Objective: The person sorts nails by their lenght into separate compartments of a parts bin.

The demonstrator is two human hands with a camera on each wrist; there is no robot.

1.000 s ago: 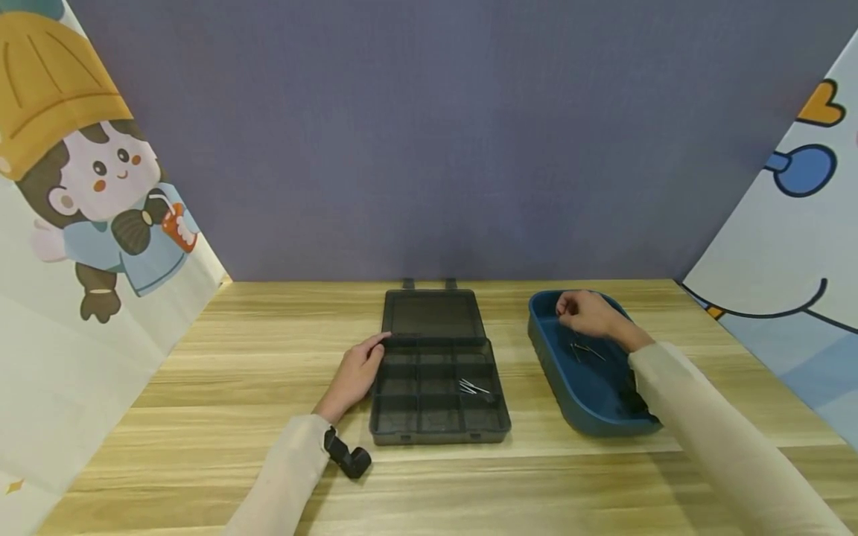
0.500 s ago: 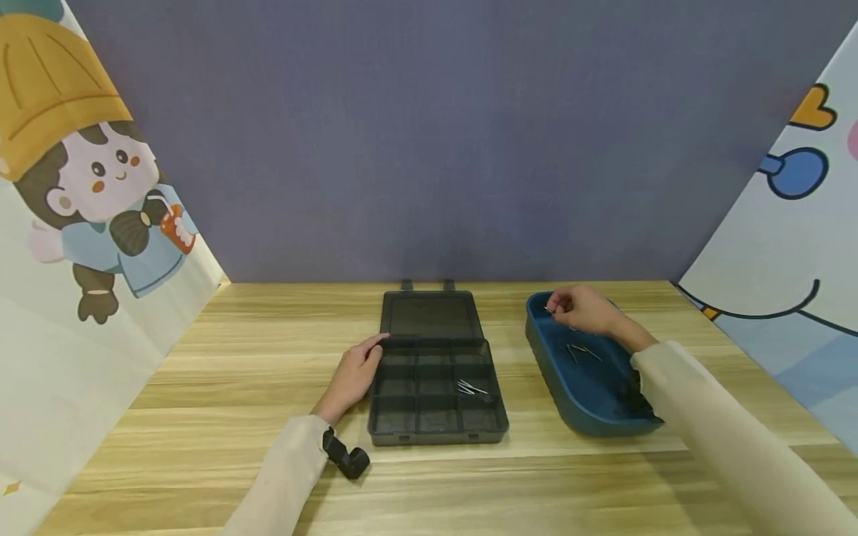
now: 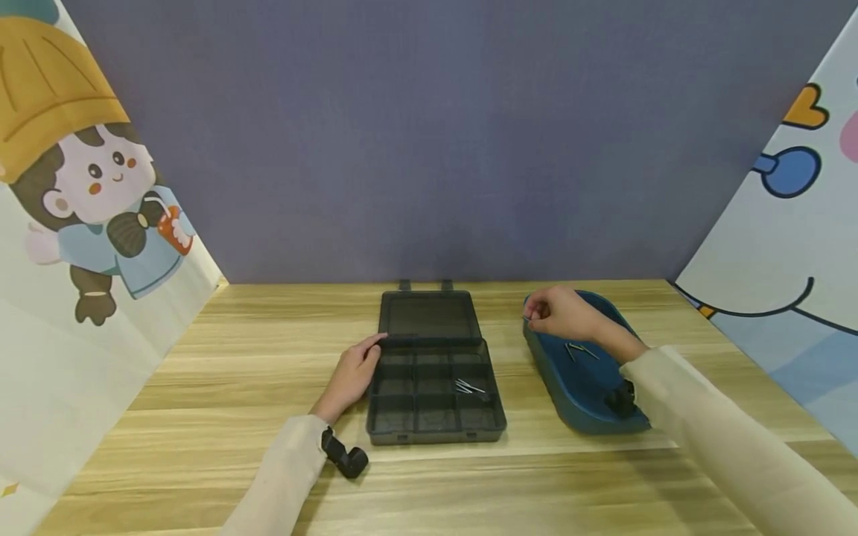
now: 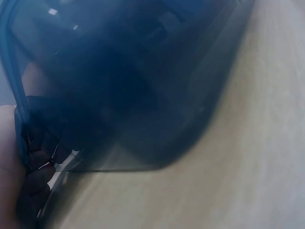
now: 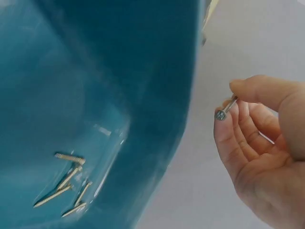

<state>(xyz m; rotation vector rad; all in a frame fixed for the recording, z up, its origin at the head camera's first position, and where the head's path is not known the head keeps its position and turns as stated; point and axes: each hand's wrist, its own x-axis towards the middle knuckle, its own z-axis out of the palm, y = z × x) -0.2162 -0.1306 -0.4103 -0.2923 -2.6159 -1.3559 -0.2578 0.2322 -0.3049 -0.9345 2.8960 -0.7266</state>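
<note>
Silver screw (image 5: 225, 112) is getting pinched between thumb and fingers of the right hand (image 3: 559, 313), right by the far left rim of a blue bin (image 3: 550, 376). Pale wood-grain table (image 3: 268, 372) is running back to a purplish-grey, fabric-looking wall (image 3: 429, 141), cartoon panels (image 3: 40, 335) flanking it. Left hand (image 3: 351, 376), fingers loosely straight, is resting against a smoky see-through box (image 3: 436, 438); one squarish compartment's holding slim silvery fasteners (image 3: 471, 386). Smooth, round-cornered bin's holding brassy ones.

On the table (image 3: 429, 491), box (image 3: 436, 438) with screws (image 3: 471, 387) inside, left of tub (image 3: 590, 380) with more screws (image 5: 69, 178).
</note>
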